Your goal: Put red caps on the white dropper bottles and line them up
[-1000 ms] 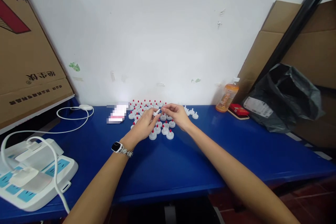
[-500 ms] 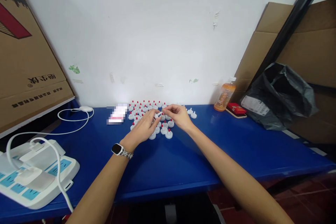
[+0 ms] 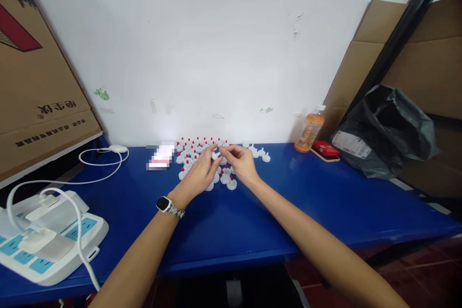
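A small white plastic cap (image 3: 216,155) is pinched between the curled fingertips of the left hand (image 3: 199,176) and right hand (image 3: 241,164) — held just above the cluster of caps (image 3: 192,149), round, flat-based, white with red nubs, spread on the glossy blue table (image 3: 224,221). A metal-banded watch (image 3: 164,203) is worn on the left wrist.

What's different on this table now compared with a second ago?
Very little. The left hand and right hand have drawn slightly closer, fingertips still meeting on a small white piece above the red-tipped caps. Nothing was picked up or let go. Caps, bottle and power strip stayed put.
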Demonstrator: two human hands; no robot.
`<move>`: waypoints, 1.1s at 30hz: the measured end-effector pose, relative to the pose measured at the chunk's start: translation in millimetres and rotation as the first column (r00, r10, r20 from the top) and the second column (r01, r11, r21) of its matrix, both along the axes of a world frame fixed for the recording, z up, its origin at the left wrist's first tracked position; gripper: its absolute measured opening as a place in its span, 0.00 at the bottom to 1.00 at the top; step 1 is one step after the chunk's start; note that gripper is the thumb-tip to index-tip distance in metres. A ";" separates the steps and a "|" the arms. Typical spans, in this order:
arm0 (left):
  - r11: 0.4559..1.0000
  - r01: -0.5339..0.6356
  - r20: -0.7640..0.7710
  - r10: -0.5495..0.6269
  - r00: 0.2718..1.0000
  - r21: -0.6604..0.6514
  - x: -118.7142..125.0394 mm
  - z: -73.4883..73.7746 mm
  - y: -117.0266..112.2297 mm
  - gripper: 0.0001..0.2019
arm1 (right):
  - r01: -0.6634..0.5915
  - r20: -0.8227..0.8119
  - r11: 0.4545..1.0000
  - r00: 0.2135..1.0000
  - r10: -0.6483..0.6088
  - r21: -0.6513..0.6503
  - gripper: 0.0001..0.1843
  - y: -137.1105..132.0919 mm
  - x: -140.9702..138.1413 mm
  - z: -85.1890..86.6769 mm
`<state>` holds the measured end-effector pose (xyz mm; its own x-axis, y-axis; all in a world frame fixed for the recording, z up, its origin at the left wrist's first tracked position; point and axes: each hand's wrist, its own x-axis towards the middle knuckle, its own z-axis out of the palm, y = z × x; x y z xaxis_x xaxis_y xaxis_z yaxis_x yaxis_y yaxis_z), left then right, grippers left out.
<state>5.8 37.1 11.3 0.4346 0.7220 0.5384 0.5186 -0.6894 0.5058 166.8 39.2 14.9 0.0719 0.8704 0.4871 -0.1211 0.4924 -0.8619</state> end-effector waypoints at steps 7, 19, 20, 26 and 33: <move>1.000 0.002 0.066 -0.004 0.998 0.030 2.7 0.1 0.3 0.23 | 0.041 0.031 0.997 0.999 -0.043 0.068 0.18 -7.0 -10.5 -0.2; 0.973 -0.201 -0.024 0.205 0.979 0.110 -16.5 14.1 6.9 0.15 | 0.047 0.567 0.998 0.822 -0.059 0.036 0.04 71.8 29.0 11.2; 0.984 -0.155 -0.064 0.160 0.985 0.087 -17.0 14.1 6.9 0.15 | 0.085 0.641 0.996 0.763 -0.084 0.030 0.03 81.6 30.1 10.2; 1.000 0.014 -0.251 -0.014 0.968 -0.001 -4.9 6.3 2.6 0.11 | 0.147 0.924 0.984 0.354 -0.144 0.097 0.09 112.6 17.0 7.6; 0.999 0.051 -0.284 -0.045 0.958 0.014 -3.9 1.9 4.5 0.11 | 0.182 0.953 0.975 0.250 -0.173 0.129 0.09 111.5 8.3 17.1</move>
